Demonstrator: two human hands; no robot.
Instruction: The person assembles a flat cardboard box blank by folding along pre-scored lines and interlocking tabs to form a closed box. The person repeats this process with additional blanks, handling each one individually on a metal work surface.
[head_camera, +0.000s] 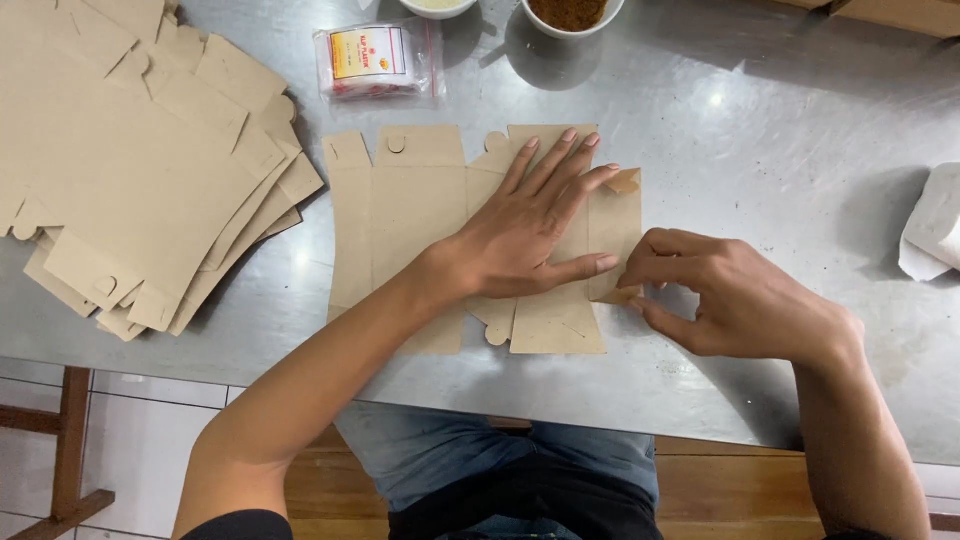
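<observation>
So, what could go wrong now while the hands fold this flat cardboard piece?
1. The right hand pinches only a small side flap; the thin tab could crease crookedly or tear.
2. The left hand presses flat on the box blank, which may slide on the smooth metal table.
3. The bowl of brown powder stands close behind; a pushed blank might bump it.

Looks to me like a small food-packing workspace: stainless steel table, a stack of flat cardboard box blanks, bowls of food at the edge (tiled floor underneath too).
</observation>
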